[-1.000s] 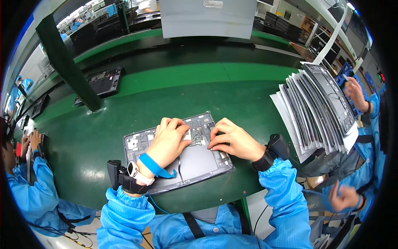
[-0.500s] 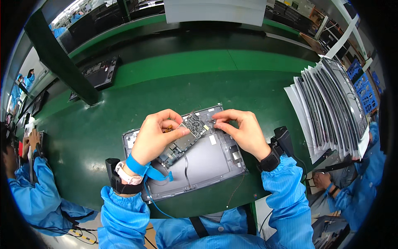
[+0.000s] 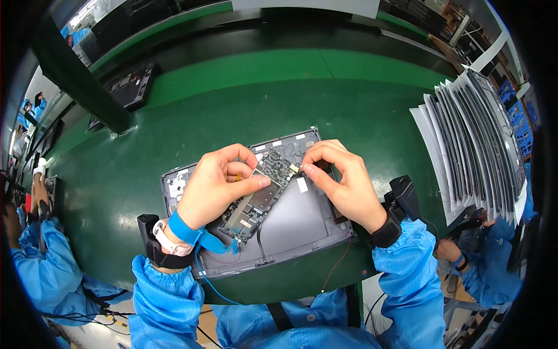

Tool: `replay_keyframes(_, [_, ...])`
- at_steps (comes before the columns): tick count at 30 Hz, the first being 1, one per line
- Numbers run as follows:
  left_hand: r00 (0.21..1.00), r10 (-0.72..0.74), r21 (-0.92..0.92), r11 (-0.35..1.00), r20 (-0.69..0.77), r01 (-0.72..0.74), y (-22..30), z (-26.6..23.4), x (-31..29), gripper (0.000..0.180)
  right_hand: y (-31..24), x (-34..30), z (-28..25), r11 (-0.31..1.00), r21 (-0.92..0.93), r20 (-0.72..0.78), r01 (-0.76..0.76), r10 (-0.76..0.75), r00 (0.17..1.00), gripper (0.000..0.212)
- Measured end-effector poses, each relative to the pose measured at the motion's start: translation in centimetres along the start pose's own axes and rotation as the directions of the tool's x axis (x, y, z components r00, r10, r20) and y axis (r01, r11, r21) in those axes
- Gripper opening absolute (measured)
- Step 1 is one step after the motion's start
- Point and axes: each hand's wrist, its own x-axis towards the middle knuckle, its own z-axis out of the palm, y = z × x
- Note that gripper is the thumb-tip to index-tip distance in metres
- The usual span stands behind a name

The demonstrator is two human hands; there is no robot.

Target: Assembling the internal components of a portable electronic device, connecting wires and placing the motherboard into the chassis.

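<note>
My left hand [image 3: 224, 179] grips a long green circuit board [image 3: 264, 200] by its upper left edge, thumb on its face. The board is held slantwise over a grey laptop-like casing [image 3: 299, 224]. At the board's right edge, my right hand [image 3: 344, 181] pinches thumb and forefinger on a small dark cable connector [image 3: 300, 169], beside a pale socket. Whether the connector is seated cannot be made out. A black cable [image 3: 261, 241] runs across the casing below the board. From the casing's right side hangs a thin red wire [image 3: 337, 266].
Right of the casing stands a stack of thin panels with white sheets [image 3: 474, 145]. A green post [image 3: 81, 75] rises at the left, near another dark casing [image 3: 131, 87]. Co-workers in blue sit left and right. A blue wrist-strap cord [image 3: 212, 285] trails off my left wrist.
The board has turned so more of its face shows, and its lower end has swung to the right. My right fingers have come closer to its edge. My view has shifted slightly.
</note>
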Motion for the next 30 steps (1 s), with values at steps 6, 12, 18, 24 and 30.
replay_keyframes(6, [1.000,0.006,-0.044,0.999,0.007,-0.006,-0.20,-0.03,-0.19,0.022,0.03,-0.14,0.17,0.999,-0.002,-0.024,0.046,-0.046,0.999,0.008])
replay_keyframes(12, [0.998,-0.043,-0.050,0.998,0.052,0.045,0.38,-0.21,-0.32,0.022,-0.52,-0.28,0.21,0.992,-0.041,-0.072,0.119,-0.121,0.990,0.007])
replay_keyframes(18, [0.997,-0.038,-0.015,0.999,0.065,0.039,0.40,-0.23,-0.22,0.022,-0.45,-0.38,0.18,0.986,-0.097,-0.111,0.139,-0.149,0.983,0.007])
replay_keyframes(24, [1.000,-0.012,-0.060,0.998,0.023,0.013,0.07,0.01,-0.22,0.023,-0.14,-0.53,0.16,0.981,-0.145,-0.108,0.129,-0.145,0.984,0.007])
replay_keyframes(30, [0.999,-0.035,-0.078,0.996,0.030,0.037,0.23,-0.03,-0.31,0.023,-0.45,-0.51,0.11,0.982,-0.139,-0.096,0.129,-0.143,0.985,0.006])
